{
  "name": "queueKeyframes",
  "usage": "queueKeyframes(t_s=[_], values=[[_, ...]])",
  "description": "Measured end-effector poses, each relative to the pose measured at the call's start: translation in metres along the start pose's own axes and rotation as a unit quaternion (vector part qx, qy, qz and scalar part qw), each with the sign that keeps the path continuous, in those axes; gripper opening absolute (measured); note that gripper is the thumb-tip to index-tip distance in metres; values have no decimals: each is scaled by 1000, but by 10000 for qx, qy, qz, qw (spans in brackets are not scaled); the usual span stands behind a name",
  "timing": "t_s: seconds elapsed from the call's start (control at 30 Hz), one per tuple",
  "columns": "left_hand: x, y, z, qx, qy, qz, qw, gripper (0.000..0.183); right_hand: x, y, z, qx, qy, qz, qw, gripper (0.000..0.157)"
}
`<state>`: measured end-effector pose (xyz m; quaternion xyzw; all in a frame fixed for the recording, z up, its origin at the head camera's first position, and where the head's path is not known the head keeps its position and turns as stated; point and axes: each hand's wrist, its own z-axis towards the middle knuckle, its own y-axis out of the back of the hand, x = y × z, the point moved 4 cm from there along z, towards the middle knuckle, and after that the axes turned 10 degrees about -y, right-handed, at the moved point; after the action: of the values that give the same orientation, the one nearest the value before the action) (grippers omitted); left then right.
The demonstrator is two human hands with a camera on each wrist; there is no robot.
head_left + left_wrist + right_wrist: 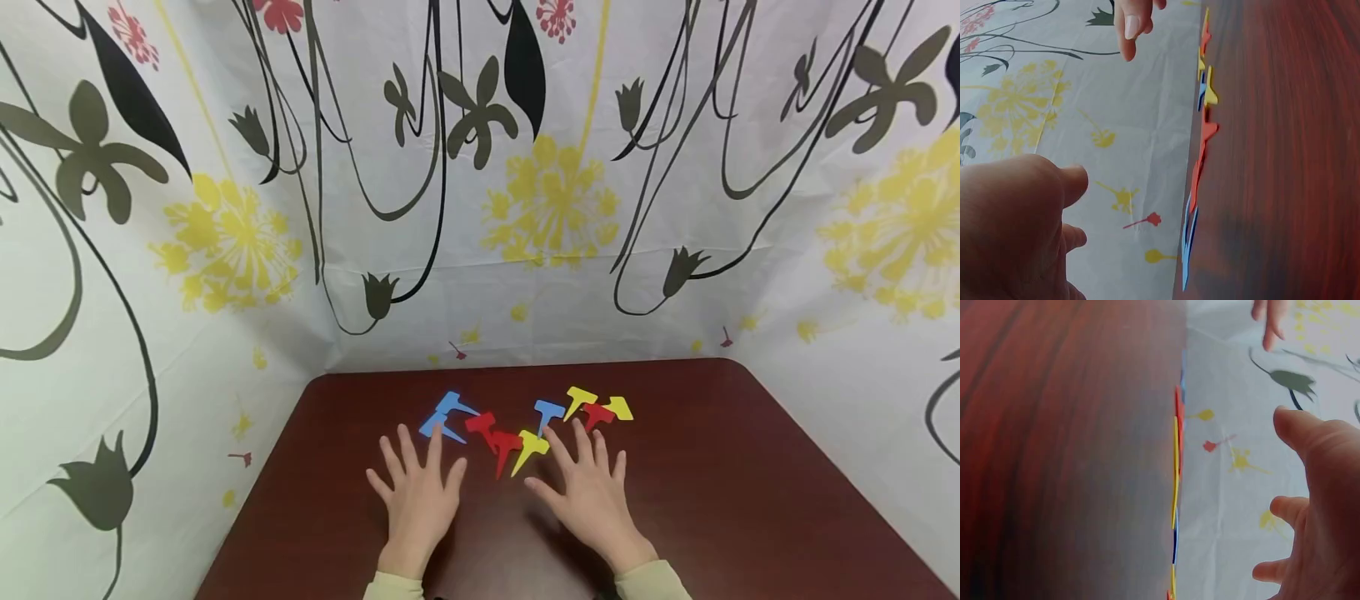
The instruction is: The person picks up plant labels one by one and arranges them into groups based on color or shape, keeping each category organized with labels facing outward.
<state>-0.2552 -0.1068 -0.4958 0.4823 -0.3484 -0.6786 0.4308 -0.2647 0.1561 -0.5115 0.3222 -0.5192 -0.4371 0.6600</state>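
Flat T-shaped plant labels lie loosely in a row across the table. Two blue labels point(452, 403) are at the left end, then two red labels point(506, 444) and a yellow label point(532, 444). On the right are a blue label point(550, 411), a red label point(597, 414) and two yellow labels point(620, 407). My left hand point(420, 504) is spread, palm down, just short of the left blue pair. My right hand point(592, 504), also spread, is nearest the right-hand cluster. Both wrist views show the hands raised above the tabletop, holding nothing.
The dark reddish-brown table point(750, 500) has rounded far corners. A white cloth point(562, 317) printed with flowers and stems hangs behind it and along both sides.
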Motion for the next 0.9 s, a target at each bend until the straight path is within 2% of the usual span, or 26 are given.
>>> queueKeyframes(t_s=[0.13,0.4,0.53,0.77,0.9], values=[[8,7,2,11,-2,-33,10000,76,4,0,5,76,100,4,9999,88],[31,23,11,-29,-58,272,9996,78,7,-3,18,287,406,-75,9987,90],[38,24,12,75,-183,397,9990,79,4,-5,23,336,501,-158,9981,94],[47,31,18,-76,-436,318,9985,76,3,2,43,375,802,-288,9957,93],[46,26,26,205,-607,395,9972,73,-2,6,56,374,1006,-436,9933,93]])
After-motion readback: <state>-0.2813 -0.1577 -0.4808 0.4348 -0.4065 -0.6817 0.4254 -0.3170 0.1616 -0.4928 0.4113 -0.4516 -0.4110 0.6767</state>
